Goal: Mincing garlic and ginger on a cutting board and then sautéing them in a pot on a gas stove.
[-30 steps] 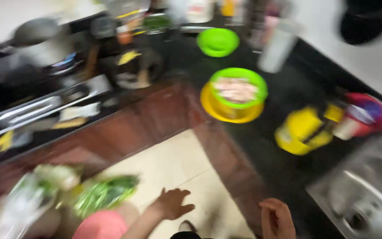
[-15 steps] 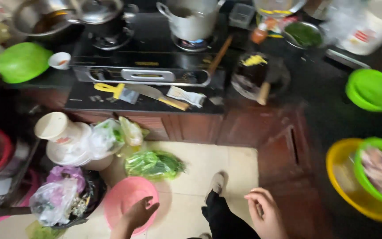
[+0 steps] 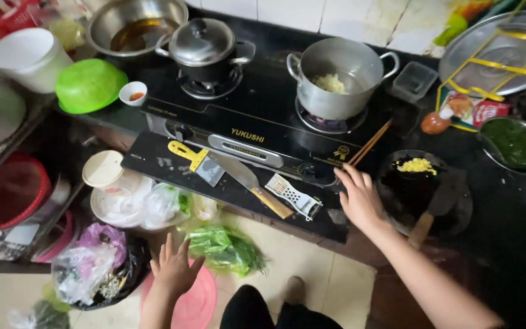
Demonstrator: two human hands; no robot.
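Observation:
My right hand (image 3: pixel 358 198) is open, fingers spread, resting on the edge of the black counter beside a dark round chopping block (image 3: pixel 422 190) with yellow bits on it. A pair of chopsticks (image 3: pixel 369 144) lies just above it. My left hand (image 3: pixel 174 268) hangs open low over the floor, above a pink basin (image 3: pixel 196 304) and next to a bag of green vegetables (image 3: pixel 223 248). On a black board (image 3: pixel 153 159) by the stove lie a knife (image 3: pixel 246 181), a yellow-handled scraper (image 3: pixel 196 161) and a small grater (image 3: pixel 293 196).
A black gas stove (image 3: pixel 248 116) carries a lidded pot (image 3: pixel 203 45) and an open steel pot (image 3: pixel 335 76) with pale food. A green bowl (image 3: pixel 89 85), a white bucket (image 3: pixel 28 58), a red basket (image 3: pixel 10 192) and plastic bags (image 3: pixel 86 268) crowd the left.
The view swung left and closer to the stove. My right hand rose from near the floor to the counter edge. My left hand stayed low over the pink basin.

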